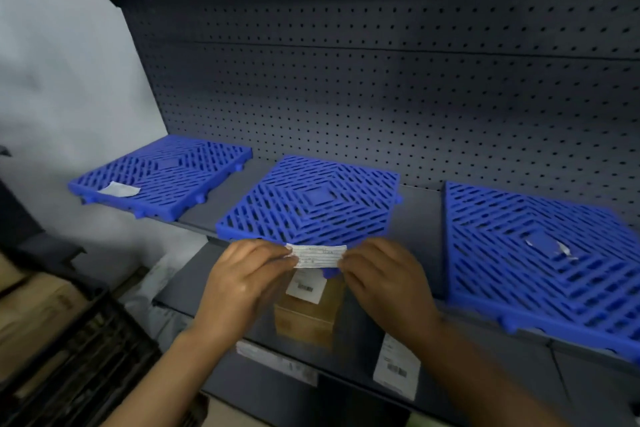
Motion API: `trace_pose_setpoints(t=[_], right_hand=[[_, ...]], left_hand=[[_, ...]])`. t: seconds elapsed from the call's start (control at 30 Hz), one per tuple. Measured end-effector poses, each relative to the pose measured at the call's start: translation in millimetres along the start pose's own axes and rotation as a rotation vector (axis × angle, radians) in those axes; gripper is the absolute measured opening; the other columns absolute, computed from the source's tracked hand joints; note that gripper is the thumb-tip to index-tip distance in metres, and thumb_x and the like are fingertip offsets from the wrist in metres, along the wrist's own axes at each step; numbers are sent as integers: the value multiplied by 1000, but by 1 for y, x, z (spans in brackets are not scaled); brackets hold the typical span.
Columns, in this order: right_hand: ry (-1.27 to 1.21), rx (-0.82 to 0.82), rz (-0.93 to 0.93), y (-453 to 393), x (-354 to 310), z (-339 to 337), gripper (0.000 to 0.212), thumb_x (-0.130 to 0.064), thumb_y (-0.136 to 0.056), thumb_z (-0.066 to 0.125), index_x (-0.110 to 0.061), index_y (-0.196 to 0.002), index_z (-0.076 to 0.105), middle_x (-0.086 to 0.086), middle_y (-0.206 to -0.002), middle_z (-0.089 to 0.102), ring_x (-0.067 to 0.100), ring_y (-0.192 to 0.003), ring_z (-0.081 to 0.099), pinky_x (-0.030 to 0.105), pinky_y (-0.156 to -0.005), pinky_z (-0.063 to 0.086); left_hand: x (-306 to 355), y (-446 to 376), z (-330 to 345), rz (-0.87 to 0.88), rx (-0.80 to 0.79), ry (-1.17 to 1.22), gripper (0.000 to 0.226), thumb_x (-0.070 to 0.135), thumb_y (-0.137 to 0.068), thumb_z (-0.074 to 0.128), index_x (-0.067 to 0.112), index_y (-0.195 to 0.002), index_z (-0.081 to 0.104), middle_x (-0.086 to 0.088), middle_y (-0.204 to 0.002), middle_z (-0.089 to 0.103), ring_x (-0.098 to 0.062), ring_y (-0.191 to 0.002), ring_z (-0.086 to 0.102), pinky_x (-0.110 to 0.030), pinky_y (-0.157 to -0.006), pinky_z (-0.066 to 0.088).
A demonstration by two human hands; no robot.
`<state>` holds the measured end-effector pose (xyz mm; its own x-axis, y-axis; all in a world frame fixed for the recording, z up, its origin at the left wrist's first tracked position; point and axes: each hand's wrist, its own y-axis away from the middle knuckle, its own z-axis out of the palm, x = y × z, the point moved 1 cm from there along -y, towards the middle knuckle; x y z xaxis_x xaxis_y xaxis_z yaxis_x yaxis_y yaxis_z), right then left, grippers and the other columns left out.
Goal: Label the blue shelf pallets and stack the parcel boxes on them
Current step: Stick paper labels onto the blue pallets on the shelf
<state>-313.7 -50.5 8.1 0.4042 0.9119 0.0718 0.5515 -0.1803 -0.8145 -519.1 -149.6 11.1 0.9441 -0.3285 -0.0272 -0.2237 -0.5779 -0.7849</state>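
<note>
Three blue grid pallets lie on the grey shelf, well apart. Left hand and right hand each pinch one end of a white label at the middle pallet's front edge. One labelled cardboard box sits on the shelf below.

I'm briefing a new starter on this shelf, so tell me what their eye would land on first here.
Three bright blue pallets stand out against the dark pegboard shelf: the left pallet, the middle pallet and the right pallet. At the middle pallet's front edge, the left hand and right hand pinch a white label by its ends. Below them, a brown box sits on the lower shelf.
</note>
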Motion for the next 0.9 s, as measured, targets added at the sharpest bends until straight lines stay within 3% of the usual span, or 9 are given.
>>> trace_pose_setpoints(t=[0.13,0.37,0.5,0.67,0.9], right_hand=[[27,-50,93,-7,-8,45,18,-18,-85,57,-12,-72,69,1,-80,69,21,-72,63,33,-58,52],[50,-124,260,-9,-17,82,12,-16,-83,60,-15,-77,70,-1,-82,69,18,-75,62,34,-61,53],[-14,-163,344,-8,-21,84,10,-22,-86,62,-16,-89,70,-3,-92,67,16,-84,60,33,-69,52],[-21,-127,409,-10,-24,85,13,-28,-87,66,-17,-91,73,-6,-96,68,13,-90,60,29,-79,48],[-48,-160,480,-10,-25,83,17,-30,-89,65,-16,-97,70,-7,-98,66,11,-93,59,31,-79,49]], left_hand=[[-51,10,23,9,-27,38,27,27,-96,52,13,-99,75,-2,-103,70,-17,-99,60,-28,-88,44],[-106,16,59,103,-66,137,37,28,-99,42,12,-94,75,-3,-100,71,-14,-99,54,-23,-94,38],[-119,15,68,167,-75,166,23,20,-85,56,12,-94,75,-3,-98,72,-14,-96,56,-29,-87,49],[-125,15,69,106,-132,252,26,31,-89,57,15,-103,73,1,-106,70,-9,-102,56,-26,-90,47],[-128,15,73,137,-121,281,27,30,-89,56,12,-100,73,-2,-103,71,-10,-101,57,-26,-91,46]])
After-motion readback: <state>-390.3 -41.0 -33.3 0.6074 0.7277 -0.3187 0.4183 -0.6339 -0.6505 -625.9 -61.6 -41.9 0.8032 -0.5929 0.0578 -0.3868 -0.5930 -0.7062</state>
